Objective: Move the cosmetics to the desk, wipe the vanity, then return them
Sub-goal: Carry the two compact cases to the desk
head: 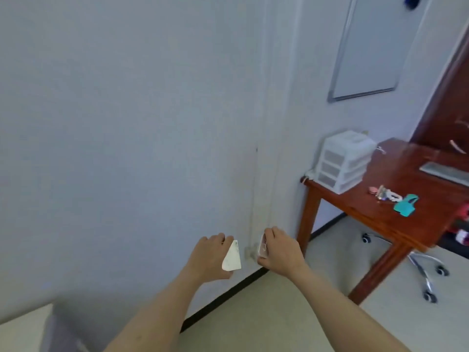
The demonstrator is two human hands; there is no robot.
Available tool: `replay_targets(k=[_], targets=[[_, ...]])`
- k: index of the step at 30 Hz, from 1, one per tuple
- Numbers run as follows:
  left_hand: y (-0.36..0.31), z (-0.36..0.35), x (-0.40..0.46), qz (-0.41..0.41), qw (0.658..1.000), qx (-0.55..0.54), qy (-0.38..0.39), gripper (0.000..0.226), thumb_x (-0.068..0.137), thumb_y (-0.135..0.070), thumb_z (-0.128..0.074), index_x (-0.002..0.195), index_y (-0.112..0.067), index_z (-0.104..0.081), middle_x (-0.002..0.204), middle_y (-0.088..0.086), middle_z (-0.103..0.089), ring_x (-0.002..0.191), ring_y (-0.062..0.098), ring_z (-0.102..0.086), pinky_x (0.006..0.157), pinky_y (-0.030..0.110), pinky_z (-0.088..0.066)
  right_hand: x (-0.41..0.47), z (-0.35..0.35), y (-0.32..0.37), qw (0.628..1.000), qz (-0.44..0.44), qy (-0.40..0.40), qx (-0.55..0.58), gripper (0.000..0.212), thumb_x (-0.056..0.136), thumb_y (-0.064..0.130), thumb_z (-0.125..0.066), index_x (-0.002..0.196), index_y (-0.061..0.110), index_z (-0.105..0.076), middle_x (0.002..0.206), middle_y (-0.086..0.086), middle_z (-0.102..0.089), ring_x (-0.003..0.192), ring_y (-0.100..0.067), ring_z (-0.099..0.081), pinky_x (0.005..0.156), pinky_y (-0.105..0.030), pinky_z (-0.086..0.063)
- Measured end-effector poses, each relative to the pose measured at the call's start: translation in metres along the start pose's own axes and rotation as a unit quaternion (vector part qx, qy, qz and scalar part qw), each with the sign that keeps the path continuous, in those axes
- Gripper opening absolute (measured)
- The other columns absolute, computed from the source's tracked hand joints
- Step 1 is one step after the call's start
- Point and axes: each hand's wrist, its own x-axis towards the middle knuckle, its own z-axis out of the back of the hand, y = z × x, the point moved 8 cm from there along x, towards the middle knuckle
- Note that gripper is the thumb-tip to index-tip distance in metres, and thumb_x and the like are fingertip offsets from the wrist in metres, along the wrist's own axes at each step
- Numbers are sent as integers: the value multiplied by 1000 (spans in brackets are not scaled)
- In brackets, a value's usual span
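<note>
My left hand (212, 255) grips a flat white cosmetic case (232, 257), held out in front of the wall. My right hand (280, 250) is closed around a pink cosmetic case (262, 247), level with the left hand and a little to its right. The reddish wooden desk (406, 207) stands to the right, against the wall. On it lie small pink and silver cosmetics (383, 194) and a teal item (406, 203). The view is blurred.
A white three-drawer organiser (342, 161) stands at the desk's back left corner. A grey flat object (444, 171) lies at its right. A chair base on casters (426, 270) sits under the desk. A whiteboard (373, 47) hangs on the wall. A grey surface (61, 329) is bottom left.
</note>
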Motion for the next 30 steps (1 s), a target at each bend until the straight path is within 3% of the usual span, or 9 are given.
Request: replay_targets(k=[8, 12, 16, 23, 30], targets=[[-159, 39, 196, -168, 984, -28, -51, 70, 71, -51, -64, 128, -18, -42, 112, 0, -54, 97, 22, -55, 77, 30, -40, -13, 62, -217, 981, -175, -21, -75, 57, 78, 52, -57, 121, 17, -43, 115, 0, -51, 104, -16, -50, 75, -25, -45], [-224, 40, 267, -254, 965, -44, -52, 69, 72, -50, -67, 127, -15, -43, 113, 2, -54, 99, 21, -54, 74, 28, -39, -22, 69, -300, 961, -260, -15, -95, 59, 77, 55, -57, 120, 19, -41, 115, 1, -50, 104, -15, -49, 72, -23, -42], [-263, 27, 325, -301, 951, -36, -52, 71, 70, -53, -66, 128, -18, -43, 111, 0, -54, 99, 19, -55, 73, 28, -40, -21, 65, -358, 941, -324, -5, -98, 63, 77, 58, -59, 123, 21, -39, 117, 3, -49, 105, -14, -49, 76, -24, -46], [-314, 18, 432, -401, 914, -22, -57, 69, 78, -54, -62, 132, -22, -33, 120, -5, -50, 106, 17, -50, 75, 18, -28, 4, 54, -451, 889, -451, -36, -75, 66, 77, 61, -59, 126, 23, -36, 121, 5, -50, 109, -13, -51, 84, -26, -48], [-351, -15, 515, -461, 887, -26, -24, 73, 76, -60, -61, 133, -25, -31, 129, -6, -48, 111, 15, -50, 88, 22, -41, 31, 26, -511, 863, -501, -18, -65, 67, 76, 62, -60, 125, 23, -37, 119, 6, -51, 106, -13, -53, 83, -25, -47]])
